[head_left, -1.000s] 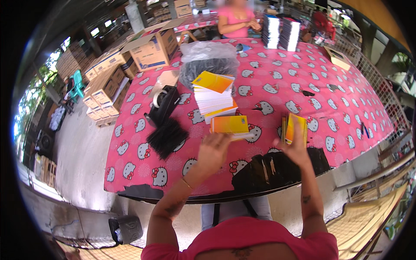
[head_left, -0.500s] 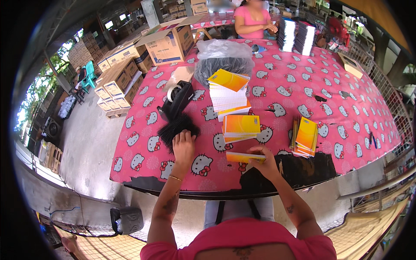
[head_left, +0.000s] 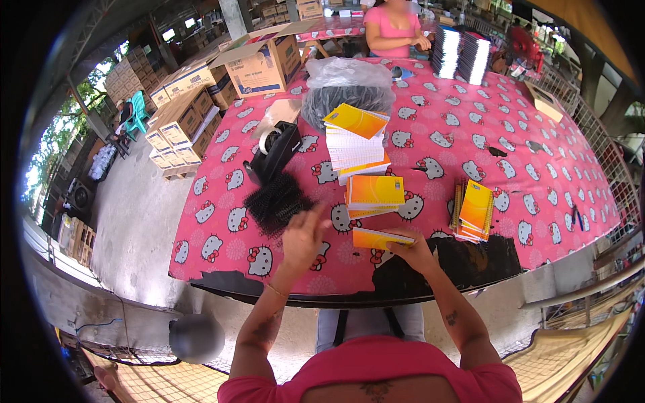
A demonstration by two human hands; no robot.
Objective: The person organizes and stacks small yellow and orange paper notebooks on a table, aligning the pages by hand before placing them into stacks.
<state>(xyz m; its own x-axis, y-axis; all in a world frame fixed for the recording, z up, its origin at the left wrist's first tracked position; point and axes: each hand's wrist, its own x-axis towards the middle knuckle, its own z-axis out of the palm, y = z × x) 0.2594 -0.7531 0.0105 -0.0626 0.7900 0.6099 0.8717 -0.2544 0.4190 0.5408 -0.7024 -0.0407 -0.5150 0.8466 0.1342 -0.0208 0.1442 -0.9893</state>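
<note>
My right hand (head_left: 411, 250) grips a small notebook (head_left: 376, 239) with a yellow-orange cover, tilted low over the table, its punched edge up. To its left is my left hand (head_left: 304, 236), fingers drawn together beside a pile of black binding coils (head_left: 277, 203). Anything thin between those fingers is too blurred to make out. Just beyond the held notebook lies a stack of yellow-orange notebooks (head_left: 375, 192). Behind it a taller, fanned stack of loose pads (head_left: 355, 149) leans against a plastic-wrapped dark bundle (head_left: 348, 101). Several spiral-bound notebooks (head_left: 474, 209) lie to the right.
A black tape dispenser (head_left: 275, 153) stands beyond the coils. Pens (head_left: 578, 218) lie at the table's right. Tall stacks of dark-covered books (head_left: 446, 52) stand at the far side near another person (head_left: 393, 30). Cardboard boxes (head_left: 259, 67) are at the far left. The pink tablecloth (head_left: 443, 158) is torn near the front edge.
My left hand has come away from the coil pile, moving right toward the notebook. My right hand keeps its grip, and the notebook's cover has tipped further into view.
</note>
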